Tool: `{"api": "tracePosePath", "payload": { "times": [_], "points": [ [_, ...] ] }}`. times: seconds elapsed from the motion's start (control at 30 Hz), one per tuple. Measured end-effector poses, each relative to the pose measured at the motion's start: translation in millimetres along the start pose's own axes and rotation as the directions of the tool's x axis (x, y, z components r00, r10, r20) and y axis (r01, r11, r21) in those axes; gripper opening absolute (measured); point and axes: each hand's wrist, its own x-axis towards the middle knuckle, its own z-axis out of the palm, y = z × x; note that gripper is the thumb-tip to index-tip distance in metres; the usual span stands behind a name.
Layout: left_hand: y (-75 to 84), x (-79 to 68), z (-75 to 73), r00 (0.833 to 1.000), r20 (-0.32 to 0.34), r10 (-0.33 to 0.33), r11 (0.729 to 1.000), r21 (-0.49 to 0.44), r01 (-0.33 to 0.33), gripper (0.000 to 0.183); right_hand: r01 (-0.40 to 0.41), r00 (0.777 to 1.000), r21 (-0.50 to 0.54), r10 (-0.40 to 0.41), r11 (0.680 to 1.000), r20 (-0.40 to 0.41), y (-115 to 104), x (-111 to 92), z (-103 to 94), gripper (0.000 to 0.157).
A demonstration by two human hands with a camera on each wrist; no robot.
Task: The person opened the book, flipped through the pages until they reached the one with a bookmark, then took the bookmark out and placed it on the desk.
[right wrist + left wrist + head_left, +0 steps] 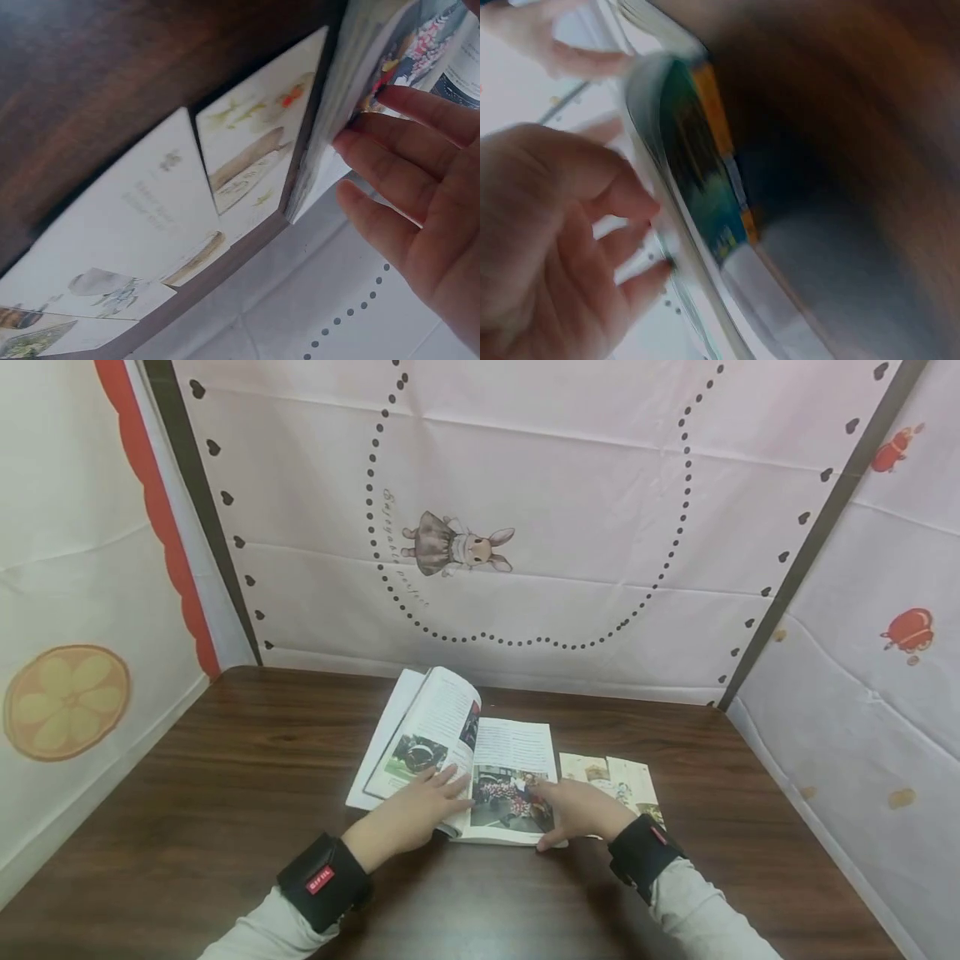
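An open book (517, 739) with printed text and photos lies on the table, its left-hand pages arching up. My left hand (408, 814) rests with spread fingers on the lower part of the left page. In the blurred left wrist view, the fingertips of that hand (562, 202) meet the page side of the book (697, 157), whose cover shows green and orange. At the lower right of the book, my right hand (585, 810) touches the right page. Seen from the right wrist, its fingers (390, 165) are extended over the page edge, the thumb apart.
Printed cards (633, 777) lie flat just right of the book, partly behind the right hand; in the right wrist view they show food pictures. A brown wooden table (225, 777) carries everything. Patterned cloth hangs (570, 527) at the back and both sides.
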Motion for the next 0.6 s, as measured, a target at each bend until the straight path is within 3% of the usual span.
{"api": "tracePosePath", "payload": {
  "times": [0.07, 0.17, 0.27, 0.37, 0.5, 0.6],
  "points": [
    [3.2, -0.4, -2.6, 0.998, 0.015, -0.054, 0.998, -0.038, 0.054, 0.041, 0.011, 1.000, 0.000, -0.011, 1.000, 0.000, -0.9, 0.5, -1.4, 0.075],
    [2.8, -0.4, -2.0, 0.987, -0.043, -0.152, 0.984, -0.099, 0.148, 0.031, 0.023, 1.000, 0.006, -0.023, 1.000, 0.010, -0.4, 1.0, -3.4, 0.071],
    [0.3, -0.5, 0.5, 0.978, -0.049, -0.201, 0.970, -0.152, 0.192, 0.032, 0.033, 0.999, 0.019, -0.034, 0.999, 0.027, 2.3, 0.8, -4.9, 0.065],
    [-1.9, 0.6, 3.4, 0.978, -0.032, -0.208, 0.963, -0.181, 0.199, 0.034, 0.057, 0.998, 0.016, -0.057, 0.998, 0.026, 5.6, 0.5, -4.9, 0.053],
    [-2.0, 2.4, 4.3, 0.976, -0.001, -0.219, 0.956, -0.202, 0.214, 0.038, 0.148, 0.984, -0.071, -0.154, 0.986, -0.093, 7.3, -0.1, -3.3, 0.023],
    [-0.7, 3.8, 4.3, 0.971, 0.040, -0.236, 0.950, -0.198, 0.239, 0.047, 0.223, 0.934, -0.226, -0.275, 0.948, -0.229, 6.4, -1.2, -2.0, 0.007]
  ]
}}
